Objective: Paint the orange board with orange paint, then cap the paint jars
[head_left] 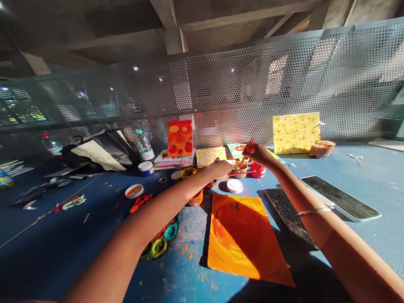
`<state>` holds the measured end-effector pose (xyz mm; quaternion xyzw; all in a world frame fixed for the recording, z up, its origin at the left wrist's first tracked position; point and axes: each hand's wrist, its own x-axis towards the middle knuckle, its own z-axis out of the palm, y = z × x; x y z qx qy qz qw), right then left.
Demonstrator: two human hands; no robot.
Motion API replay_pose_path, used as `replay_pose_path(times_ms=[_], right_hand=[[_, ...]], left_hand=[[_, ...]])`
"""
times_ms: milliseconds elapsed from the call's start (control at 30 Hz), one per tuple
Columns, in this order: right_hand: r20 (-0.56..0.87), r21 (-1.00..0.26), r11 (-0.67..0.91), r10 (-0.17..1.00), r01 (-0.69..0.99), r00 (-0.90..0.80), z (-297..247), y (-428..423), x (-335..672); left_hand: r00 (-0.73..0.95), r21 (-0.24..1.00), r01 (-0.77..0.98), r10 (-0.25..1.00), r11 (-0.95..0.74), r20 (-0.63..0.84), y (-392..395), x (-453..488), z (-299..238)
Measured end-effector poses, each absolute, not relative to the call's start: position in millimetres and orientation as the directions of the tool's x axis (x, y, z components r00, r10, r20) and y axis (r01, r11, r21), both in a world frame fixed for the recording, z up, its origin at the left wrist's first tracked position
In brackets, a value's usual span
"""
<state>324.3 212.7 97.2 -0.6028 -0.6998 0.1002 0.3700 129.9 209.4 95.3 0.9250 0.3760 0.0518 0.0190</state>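
My right hand [259,154] grips a red-handled paintbrush [248,150], its tip down at a small paint-stained cup [239,169]. My left hand [221,169] is curled just beside that cup, and a thin red stick [243,172] runs from its fingers towards a red paint jar [258,170]. I cannot tell whether those fingers hold the stick. Below both hands lies an orange painted sheet [246,240]. A white lid [235,185] rests near my left hand, and an orange paint jar [195,198] is partly hidden under my left forearm.
A paint-smeared palette [159,233] lies left of the orange sheet. Painted tomato and yellow boards [296,132] lean against a perforated metal screen [252,75]. Dark glass-topped slabs [341,198] lie to the right. A plastic bottle [144,145] and black bag [101,151] stand at the back left.
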Motion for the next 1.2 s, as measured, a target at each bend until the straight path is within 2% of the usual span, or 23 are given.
replay_pose_path(times_ms=[100,233,400,567,733,933,1200], right_hand=[[0.382,-0.617,0.243,0.924,0.749,0.015,97,213,328],[0.36,-0.664,0.23,0.932,0.711,0.034,97,213,332],[0.322,-0.689,0.217,0.946,0.692,0.024,100,209,335],[0.363,-0.655,0.245,0.932,0.715,0.013,101,208,333],[0.389,-0.617,0.264,0.921,0.741,-0.005,99,211,331],[0.404,-0.58,0.276,0.914,0.766,-0.023,99,211,330],[0.457,-0.527,0.354,0.884,0.772,-0.093,97,209,324]], left_hand=[[0.701,0.053,0.707,0.708,-0.706,0.087,215,119,111],[0.658,0.125,0.717,0.725,-0.686,0.203,228,102,130],[0.582,0.363,0.655,0.749,-0.662,0.316,255,96,140],[0.499,0.643,0.459,0.777,-0.612,0.383,272,123,130],[0.397,0.798,0.305,0.831,-0.52,0.39,269,165,113],[0.333,0.85,0.3,0.882,-0.434,0.333,254,192,104],[0.3,0.775,0.517,0.925,-0.363,0.233,239,193,95]])
